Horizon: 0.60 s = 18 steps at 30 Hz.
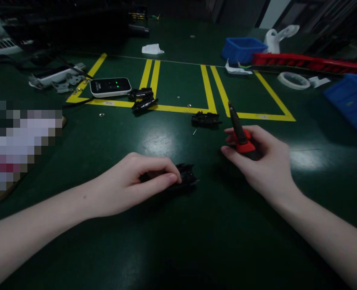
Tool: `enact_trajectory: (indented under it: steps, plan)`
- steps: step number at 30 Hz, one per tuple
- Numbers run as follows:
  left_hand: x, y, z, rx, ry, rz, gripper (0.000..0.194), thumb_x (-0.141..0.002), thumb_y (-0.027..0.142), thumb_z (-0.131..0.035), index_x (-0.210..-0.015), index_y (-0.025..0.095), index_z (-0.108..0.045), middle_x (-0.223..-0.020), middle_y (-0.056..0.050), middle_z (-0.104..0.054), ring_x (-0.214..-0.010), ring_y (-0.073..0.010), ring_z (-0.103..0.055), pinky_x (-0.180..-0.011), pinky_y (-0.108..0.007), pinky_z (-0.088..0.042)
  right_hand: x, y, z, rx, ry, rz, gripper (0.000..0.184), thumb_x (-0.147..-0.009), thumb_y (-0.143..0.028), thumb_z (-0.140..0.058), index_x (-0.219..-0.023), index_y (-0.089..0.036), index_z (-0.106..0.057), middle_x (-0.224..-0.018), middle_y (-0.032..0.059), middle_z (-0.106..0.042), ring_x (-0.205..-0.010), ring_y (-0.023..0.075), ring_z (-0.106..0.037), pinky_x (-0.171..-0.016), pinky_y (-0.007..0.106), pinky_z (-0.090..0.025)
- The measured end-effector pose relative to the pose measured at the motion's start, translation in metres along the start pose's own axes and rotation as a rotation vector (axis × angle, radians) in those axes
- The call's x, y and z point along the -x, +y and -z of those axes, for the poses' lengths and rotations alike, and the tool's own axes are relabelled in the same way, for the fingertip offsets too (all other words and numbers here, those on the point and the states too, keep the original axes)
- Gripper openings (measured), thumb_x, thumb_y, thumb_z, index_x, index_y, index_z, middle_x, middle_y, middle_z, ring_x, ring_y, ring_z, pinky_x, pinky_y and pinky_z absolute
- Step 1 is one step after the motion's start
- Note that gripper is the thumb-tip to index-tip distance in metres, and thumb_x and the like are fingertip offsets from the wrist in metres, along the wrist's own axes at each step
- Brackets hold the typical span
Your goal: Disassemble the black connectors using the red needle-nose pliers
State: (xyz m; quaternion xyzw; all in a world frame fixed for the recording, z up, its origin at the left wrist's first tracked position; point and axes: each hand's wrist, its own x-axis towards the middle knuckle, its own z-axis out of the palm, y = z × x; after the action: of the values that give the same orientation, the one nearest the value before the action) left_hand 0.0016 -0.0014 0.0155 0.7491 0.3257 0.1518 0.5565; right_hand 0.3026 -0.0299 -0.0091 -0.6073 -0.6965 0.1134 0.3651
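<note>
My left hand [148, 177] is closed over a black plastic part [189, 176] on the green tabletop, thumb and forefinger pinched at its near side. The part's ragged right end sticks out past the fingertips; the rest lies hidden under the hand. In my right hand [263, 161], raised to the right, is a pair of needle-nose pliers [241, 137] with red-and-black handles and a dark, tapering nose pointing up and away. Beyond the hands lie another black plastic part [206, 119] and a thin metal pin [194, 132].
Two more black parts [144, 104] rest beside a white-edged device [110, 87] with green lights. Yellow tape [178, 108] marks boxes on the table. Farther right are blue bins [241, 49], a red rack [305, 62] and a tape roll [293, 80]. Small metal rings [102, 115] lie about.
</note>
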Motion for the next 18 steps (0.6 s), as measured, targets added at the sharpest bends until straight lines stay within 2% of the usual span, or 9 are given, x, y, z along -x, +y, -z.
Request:
enact_trajectory:
  steps: [2, 4, 7, 9, 12, 15, 16, 18]
  plan:
    - [0.001, -0.001, 0.0, -0.171, 0.013, -0.104, 0.024, -0.108, 0.035, -0.061, -0.106, 0.029, -0.084, -0.101, -0.001, -0.081, -0.094, -0.0227, -0.074, -0.085, -0.032, -0.056, -0.001, 0.003, 0.001, 0.01, -0.001, -0.003, 0.026, -0.093, -0.043, -0.076, -0.114, -0.028, -0.072, -0.101, 0.0032, -0.075, -0.092, 0.0272, -0.073, -0.078, 0.043, -0.058]
    - [0.002, -0.003, 0.001, -0.335, 0.021, -0.178, 0.024, -0.109, 0.032, -0.06, -0.108, 0.031, -0.083, -0.127, -0.002, -0.08, -0.116, -0.0271, -0.072, -0.104, -0.041, -0.052, -0.003, 0.007, 0.002, 0.03, -0.018, 0.004, 0.027, -0.093, -0.043, -0.076, -0.115, -0.028, -0.071, -0.103, 0.0041, -0.075, -0.091, 0.0276, -0.072, -0.077, 0.044, -0.057]
    - [0.002, -0.006, 0.003, -0.519, 0.025, -0.198, 0.026, -0.11, 0.03, -0.057, -0.11, 0.033, -0.083, -0.159, -0.001, -0.063, -0.139, -0.0322, -0.06, -0.117, -0.05, -0.044, -0.008, 0.017, 0.005, 0.092, -0.083, 0.037, 0.034, -0.09, -0.051, -0.078, -0.114, -0.027, -0.073, -0.106, 0.0069, -0.075, -0.093, 0.0314, -0.07, -0.078, 0.047, -0.054]
    - [0.003, -0.009, 0.005, -0.57, 0.02, -0.189, 0.026, -0.11, 0.031, -0.057, -0.111, 0.033, -0.083, -0.162, -0.002, -0.058, -0.142, -0.0332, -0.057, -0.115, -0.051, -0.047, -0.013, 0.026, 0.009, 0.146, -0.14, 0.069, 0.043, -0.086, -0.061, -0.08, -0.112, -0.028, -0.076, -0.106, 0.0088, -0.075, -0.097, 0.0348, -0.068, -0.082, 0.05, -0.052]
    - [0.002, -0.014, 0.01, -0.616, 0.042, -0.205, 0.025, -0.11, 0.031, -0.057, -0.114, 0.033, -0.082, -0.155, -0.004, -0.062, -0.136, -0.0331, -0.059, -0.108, -0.048, -0.052, -0.02, 0.041, 0.02, 0.204, -0.221, 0.116, 0.058, -0.079, -0.076, -0.08, -0.114, -0.029, -0.079, -0.111, 0.0108, -0.075, -0.1, 0.0365, -0.066, -0.086, 0.052, -0.049]
    - [0.0, -0.022, 0.018, -0.622, 0.09, -0.225, 0.028, -0.11, 0.028, -0.055, -0.118, 0.031, -0.081, -0.147, -0.005, -0.065, -0.13, -0.0315, -0.061, -0.103, -0.046, -0.056, -0.026, 0.051, 0.032, 0.216, -0.298, 0.169, 0.07, -0.073, -0.082, -0.081, -0.119, -0.029, -0.08, -0.116, 0.0114, -0.075, -0.108, 0.0384, -0.066, -0.096, 0.057, -0.047]
    - [-0.001, -0.025, 0.02, -0.615, 0.104, -0.225, 0.028, -0.109, 0.027, -0.054, -0.119, 0.031, -0.08, -0.145, -0.006, -0.066, -0.129, -0.0309, -0.062, -0.102, -0.045, -0.056, -0.028, 0.052, 0.037, 0.215, -0.319, 0.186, 0.071, -0.073, -0.083, -0.081, -0.12, -0.029, -0.08, -0.118, 0.0118, -0.075, -0.111, 0.0399, -0.066, -0.1, 0.06, -0.046]
    - [-0.004, -0.03, 0.024, -0.587, 0.128, -0.224, 0.03, -0.109, 0.025, -0.051, -0.12, 0.029, -0.079, -0.141, -0.006, -0.067, -0.127, -0.0295, -0.063, -0.101, -0.044, -0.057, -0.033, 0.05, 0.044, 0.207, -0.355, 0.218, 0.065, -0.08, -0.079, -0.076, -0.121, -0.03, -0.081, -0.122, 0.0124, -0.075, -0.118, 0.0413, -0.066, -0.104, 0.063, -0.046]
